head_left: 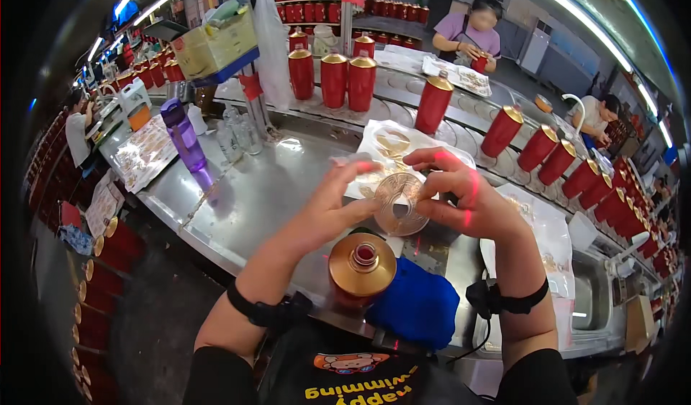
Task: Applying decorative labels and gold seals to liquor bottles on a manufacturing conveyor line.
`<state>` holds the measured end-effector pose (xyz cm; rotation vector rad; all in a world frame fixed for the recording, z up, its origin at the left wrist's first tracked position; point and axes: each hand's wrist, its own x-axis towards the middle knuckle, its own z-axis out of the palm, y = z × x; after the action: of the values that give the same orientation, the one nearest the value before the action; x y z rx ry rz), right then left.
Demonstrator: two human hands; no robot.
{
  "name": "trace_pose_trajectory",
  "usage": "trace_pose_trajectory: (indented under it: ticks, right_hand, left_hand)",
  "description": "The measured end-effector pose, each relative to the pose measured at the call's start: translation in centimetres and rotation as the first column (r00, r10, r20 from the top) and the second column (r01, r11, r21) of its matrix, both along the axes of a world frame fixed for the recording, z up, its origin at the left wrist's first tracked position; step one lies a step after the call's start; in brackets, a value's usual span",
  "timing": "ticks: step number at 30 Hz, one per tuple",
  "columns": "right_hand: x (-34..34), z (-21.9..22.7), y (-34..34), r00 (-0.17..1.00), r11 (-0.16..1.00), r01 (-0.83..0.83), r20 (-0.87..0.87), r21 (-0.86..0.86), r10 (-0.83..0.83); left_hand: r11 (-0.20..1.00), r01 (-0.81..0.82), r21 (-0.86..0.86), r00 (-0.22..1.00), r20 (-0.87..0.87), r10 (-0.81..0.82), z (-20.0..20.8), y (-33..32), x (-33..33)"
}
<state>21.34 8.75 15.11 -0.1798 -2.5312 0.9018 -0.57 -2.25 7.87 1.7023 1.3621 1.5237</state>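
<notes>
A round, clear-looking disc with a gold pattern and a hole in its middle is held up over the bench. My right hand pinches its right edge between thumb and fingers. On the disc's other side is my left hand, fingers apart, thumb tip at or very near the edge; contact is unclear. Below both hands, close to my body, stands a red bottle with a gold shoulder and an open neck. A blue cloth lies against its right side. Behind the disc, a white sheet carries gold ring-shaped pieces.
Red bottles with gold shoulders line the conveyor beyond the bench. A purple drinking bottle and clear glass bottles stand left. At right are another white sheet and a sink. A co-worker sits across, holding a bottle.
</notes>
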Motion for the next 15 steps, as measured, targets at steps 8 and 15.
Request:
trace_pose_trajectory:
  ticks: [8,15]
  right_hand:
    - [-0.7,0.1,-1.2,0.995,0.996,0.071,0.076,-0.053,-0.067]
    - [-1.2,-1.9,-1.5,0.998,0.964,0.052,-0.026,-0.261,-0.061]
  left_hand:
    - [0.985,0.136,-0.107,0.978,0.176,-0.116,1.0,-0.9,-0.8]
    - [0.985,0.164,-0.044,0.973,0.169,-0.155,0.5,-1.7,-0.8]
